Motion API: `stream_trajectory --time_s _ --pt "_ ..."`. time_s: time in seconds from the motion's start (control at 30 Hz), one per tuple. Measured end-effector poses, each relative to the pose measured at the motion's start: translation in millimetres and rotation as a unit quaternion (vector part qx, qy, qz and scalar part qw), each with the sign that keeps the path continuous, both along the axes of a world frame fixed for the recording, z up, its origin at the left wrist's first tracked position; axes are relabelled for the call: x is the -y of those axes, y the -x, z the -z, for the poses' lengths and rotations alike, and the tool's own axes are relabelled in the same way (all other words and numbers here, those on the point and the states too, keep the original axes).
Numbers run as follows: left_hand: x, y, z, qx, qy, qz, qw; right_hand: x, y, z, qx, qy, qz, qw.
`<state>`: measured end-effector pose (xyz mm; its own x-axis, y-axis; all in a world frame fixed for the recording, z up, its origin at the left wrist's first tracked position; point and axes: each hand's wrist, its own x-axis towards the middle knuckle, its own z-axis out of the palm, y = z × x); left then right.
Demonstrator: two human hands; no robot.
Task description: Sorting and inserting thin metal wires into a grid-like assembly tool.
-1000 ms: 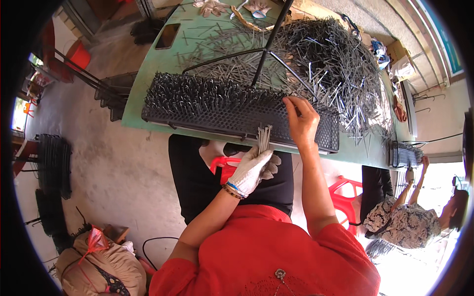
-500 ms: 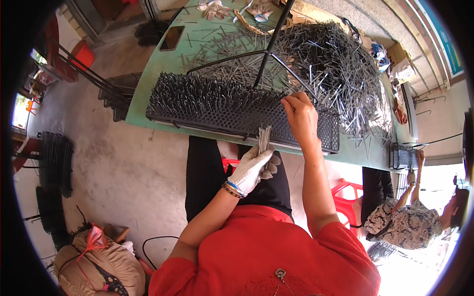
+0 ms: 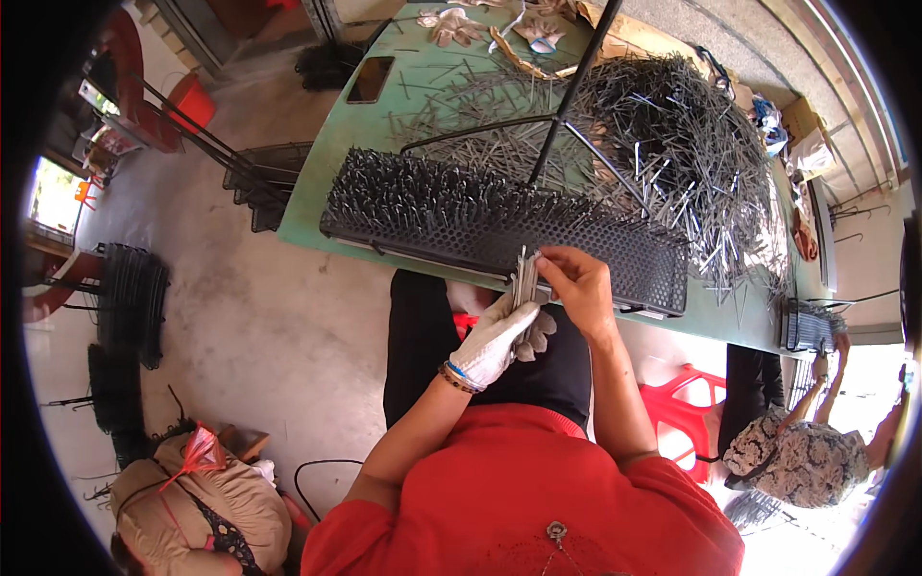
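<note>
My left hand (image 3: 495,341), in a white knit glove, is closed around a bundle of thin grey metal rods (image 3: 524,278) standing upright from its grip. At the top of that bundle, my bare right hand (image 3: 582,291) pinches a rod between thumb and fingers; the tips partly hide it. Just beyond both hands lies a long black perforated rack (image 3: 639,276) at the table's near edge. Many dark rods (image 3: 413,192) stand packed in its holes at the left and along the far side, while the near right part shows bare holes.
A large heap of loose rods (image 3: 663,125) covers the green table (image 3: 331,144) behind the rack. A black bar frame (image 3: 567,106) rises over it. A phone (image 3: 371,80) and gloves (image 3: 451,27) lie farther back. At right, another person (image 3: 802,456) handles a similar rack.
My right hand has come from the rack's holes back to the bundle in my left hand. The whole view has shifted, so the table appears farther right.
</note>
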<state>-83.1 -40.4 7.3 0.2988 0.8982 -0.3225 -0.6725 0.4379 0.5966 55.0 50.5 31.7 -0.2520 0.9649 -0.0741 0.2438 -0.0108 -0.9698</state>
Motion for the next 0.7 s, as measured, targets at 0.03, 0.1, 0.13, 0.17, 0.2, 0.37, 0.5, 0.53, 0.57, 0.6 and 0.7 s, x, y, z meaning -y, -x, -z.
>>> stream_trajectory --time_s 0.03,0.1,0.13,0.17,0.2,0.37,0.5,0.53,0.57,0.6,0.7 --pt "1 3 -1 -0.003 0.000 -0.002 1.000 0 3 3 -0.046 0.028 0.012 0.998" --pt "6 8 -1 -0.024 0.015 -0.012 1.000 -2 5 4 -0.044 0.037 -0.007 0.998" --pt "8 9 0 -0.025 0.016 -0.014 0.999 -3 6 5 -0.052 0.055 -0.021 0.997" --pt "9 10 3 -0.041 0.017 -0.024 0.999 -3 9 6 -0.059 0.072 -0.035 0.995" --pt "10 11 5 -0.056 0.018 -0.034 0.998 -2 13 7 -0.060 0.073 -0.038 0.995" --pt "12 23 5 -0.067 0.032 -0.084 0.994 5 32 7 -0.101 0.042 0.036 0.993" --pt "18 34 -5 -0.103 0.033 -0.123 0.987 4 44 3 -0.037 -0.038 0.002 0.999" --pt "19 35 -4 -0.102 0.033 -0.125 0.986 4 47 3 -0.015 -0.045 -0.026 0.999" --pt "20 38 -2 -0.110 0.025 -0.121 0.986 4 51 3 0.008 -0.051 -0.055 0.997" --pt "21 39 0 -0.118 0.018 -0.117 0.986 6 56 2 0.009 -0.052 -0.058 0.997" --pt "23 42 3 -0.121 0.035 -0.130 0.984 14 71 -1 -0.045 0.013 -0.031 0.998"
